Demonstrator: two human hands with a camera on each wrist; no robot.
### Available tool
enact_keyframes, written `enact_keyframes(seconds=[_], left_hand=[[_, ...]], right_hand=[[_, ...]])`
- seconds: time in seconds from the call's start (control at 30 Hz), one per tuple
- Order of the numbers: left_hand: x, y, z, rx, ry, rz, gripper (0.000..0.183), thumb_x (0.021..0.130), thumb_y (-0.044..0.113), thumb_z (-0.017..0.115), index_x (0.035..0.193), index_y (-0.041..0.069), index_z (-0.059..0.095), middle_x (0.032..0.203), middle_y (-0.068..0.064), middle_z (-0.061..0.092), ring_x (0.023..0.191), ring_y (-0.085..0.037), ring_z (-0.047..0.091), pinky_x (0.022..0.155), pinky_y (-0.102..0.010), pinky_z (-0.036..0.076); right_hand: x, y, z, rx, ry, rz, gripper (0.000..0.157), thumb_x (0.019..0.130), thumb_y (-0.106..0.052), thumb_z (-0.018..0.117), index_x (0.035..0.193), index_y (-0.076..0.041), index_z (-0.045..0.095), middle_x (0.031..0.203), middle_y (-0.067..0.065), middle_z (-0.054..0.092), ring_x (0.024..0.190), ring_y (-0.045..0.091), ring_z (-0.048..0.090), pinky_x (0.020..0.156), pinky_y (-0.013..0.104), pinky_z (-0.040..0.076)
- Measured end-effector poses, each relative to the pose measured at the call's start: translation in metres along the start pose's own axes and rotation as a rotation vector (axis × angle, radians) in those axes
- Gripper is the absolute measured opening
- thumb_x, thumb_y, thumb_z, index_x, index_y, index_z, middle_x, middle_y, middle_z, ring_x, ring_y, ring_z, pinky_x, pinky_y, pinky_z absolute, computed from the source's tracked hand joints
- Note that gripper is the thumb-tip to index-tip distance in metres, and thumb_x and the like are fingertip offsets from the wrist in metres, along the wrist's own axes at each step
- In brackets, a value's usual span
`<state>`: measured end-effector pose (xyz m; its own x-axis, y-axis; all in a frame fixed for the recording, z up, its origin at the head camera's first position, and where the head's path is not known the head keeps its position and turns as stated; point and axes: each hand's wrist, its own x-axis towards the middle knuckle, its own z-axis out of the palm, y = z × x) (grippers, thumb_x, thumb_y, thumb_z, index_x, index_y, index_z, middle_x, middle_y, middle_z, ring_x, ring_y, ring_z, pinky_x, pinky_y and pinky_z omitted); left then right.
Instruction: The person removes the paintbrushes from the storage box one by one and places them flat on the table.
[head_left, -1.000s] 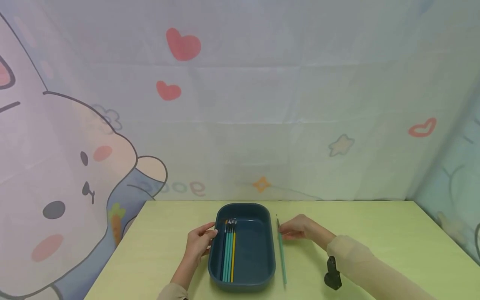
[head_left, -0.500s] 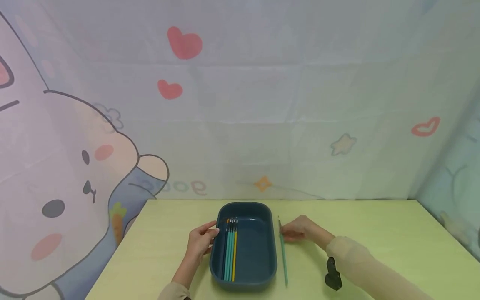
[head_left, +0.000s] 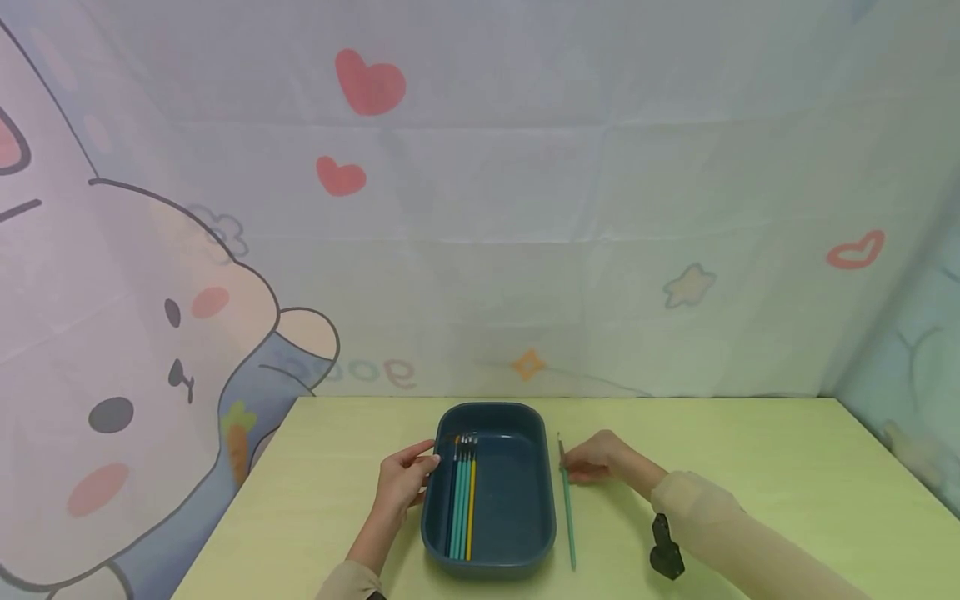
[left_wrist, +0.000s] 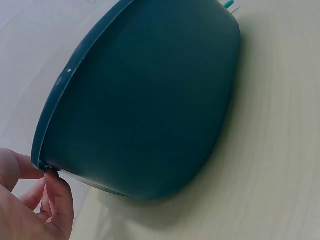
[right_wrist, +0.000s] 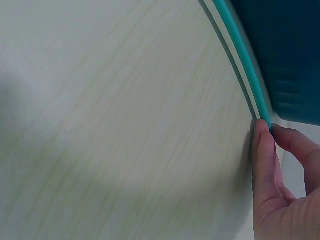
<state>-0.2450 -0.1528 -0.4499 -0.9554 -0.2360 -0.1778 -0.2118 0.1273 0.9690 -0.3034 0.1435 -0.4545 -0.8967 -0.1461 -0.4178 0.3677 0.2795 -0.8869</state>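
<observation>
A dark blue rectangular tray (head_left: 513, 504) with rounded corners stands on the table. Several paintbrushes (head_left: 462, 508), with dark, teal and yellow handles, lie side by side along its left side, bristles toward the far end. My left hand (head_left: 400, 482) pinches the tray's left rim between thumb and fingers; the left wrist view shows the tray's outer wall (left_wrist: 145, 105) beside that grip. Right of the tray, my right hand (head_left: 596, 457) pinches a teal paintbrush (head_left: 568, 517) near its bristle end. In the right wrist view, thumb and finger close on the teal handle (right_wrist: 245, 60), low over the table.
A pale yellow-green table (head_left: 772, 483) extends to both sides. Behind it hangs a cloth backdrop (head_left: 480, 275) printed with a rabbit and hearts. A black device (head_left: 665, 547) is by the right sleeve.
Both hands keep their grips on the tray rim and the teal paintbrush. The view has shifted slightly; hands, tray and brush otherwise hold nearly the same places.
</observation>
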Motion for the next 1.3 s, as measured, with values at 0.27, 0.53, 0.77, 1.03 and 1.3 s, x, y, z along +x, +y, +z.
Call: enact_keyframes(seconds=[0.27, 0.53, 0.77, 1.03, 1.3], left_hand=[[-0.0007, 0.0005, -0.0008, 0.001, -0.002, 0.009, 0.037, 0.091, 0.012, 0.062, 0.127, 0.002, 0.061, 0.1, -0.015, 0.068, 0.067, -0.014, 0.059, 0.053, -0.024, 0.046], [-0.0001, 0.0004, -0.0004, 0.004, 0.002, 0.003, 0.037, 0.091, 0.013, 0.062, 0.127, 0.003, 0.061, 0.104, -0.018, 0.067, 0.068, -0.015, 0.06, 0.053, -0.024, 0.046], [-0.0006, 0.0006, -0.0001, 0.014, 0.004, 0.003, 0.036, 0.092, 0.014, 0.061, 0.127, 0.004, 0.061, 0.105, -0.017, 0.068, 0.07, -0.016, 0.061, 0.055, -0.024, 0.047], [-0.0013, 0.0003, -0.0006, 0.017, -0.004, 0.008, 0.037, 0.092, 0.013, 0.062, 0.127, 0.003, 0.061, 0.106, -0.018, 0.068, 0.068, -0.014, 0.061, 0.054, -0.024, 0.047], [-0.0007, 0.0008, -0.0014, 0.009, -0.007, 0.008, 0.037, 0.092, 0.014, 0.061, 0.127, 0.003, 0.061, 0.105, -0.018, 0.067, 0.068, -0.015, 0.061, 0.054, -0.024, 0.048]], right_hand=[[0.0022, 0.0024, 0.0006, -0.013, 0.022, 0.001, 0.009, 0.078, 0.004, 0.069, 0.083, 0.011, 0.07, 0.056, 0.004, 0.066, 0.05, 0.01, 0.064, 0.055, 0.02, 0.054], [0.0011, 0.0016, 0.002, -0.053, 0.048, -0.004, 0.013, 0.077, 0.003, 0.071, 0.086, 0.012, 0.069, 0.055, 0.004, 0.065, 0.049, 0.009, 0.063, 0.053, 0.02, 0.054], [0.001, 0.0023, 0.0025, -0.062, 0.059, -0.019, 0.012, 0.076, 0.003, 0.072, 0.084, 0.012, 0.069, 0.052, 0.002, 0.064, 0.047, 0.008, 0.062, 0.052, 0.019, 0.052], [0.0013, 0.0039, 0.0034, -0.081, 0.076, -0.026, 0.015, 0.076, 0.002, 0.074, 0.085, 0.013, 0.07, 0.051, 0.002, 0.064, 0.046, 0.008, 0.061, 0.051, 0.02, 0.052], [-0.001, 0.0031, 0.0026, -0.086, 0.061, -0.037, 0.018, 0.076, 0.0, 0.074, 0.088, 0.013, 0.07, 0.053, 0.003, 0.065, 0.047, 0.008, 0.062, 0.052, 0.021, 0.053]])
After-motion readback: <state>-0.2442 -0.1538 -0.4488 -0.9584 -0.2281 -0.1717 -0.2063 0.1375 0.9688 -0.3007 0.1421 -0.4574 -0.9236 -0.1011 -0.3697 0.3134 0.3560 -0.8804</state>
